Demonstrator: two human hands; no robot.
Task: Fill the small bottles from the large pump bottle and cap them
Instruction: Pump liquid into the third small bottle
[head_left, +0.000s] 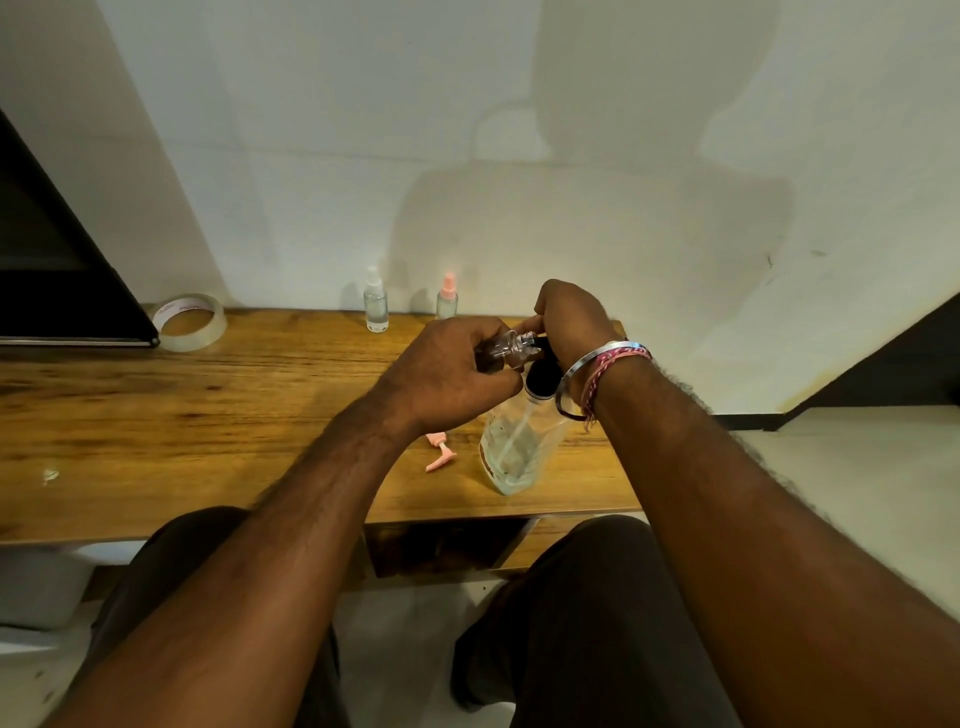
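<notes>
Your left hand (447, 374) grips one small clear plastic bottle (506, 349), tilted at the black pump (543, 371) of the large clear bottle (514, 452); your right hand's (571, 317) fingers curl over the pump. Two capped small bottles, one white-topped (375, 301) and one pink-topped (447, 296), stand at the wooden worktop's (208, 415) back, and one pink sprayer cap (439, 452) lies beside the large bottle.

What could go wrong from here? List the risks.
1. The left hand holds the small clear bottle tilted at the pump nozzle; liquid could miss its narrow neck.
2. The right hand presses on the pump, which could tip the nearly empty large pump bottle.
</notes>
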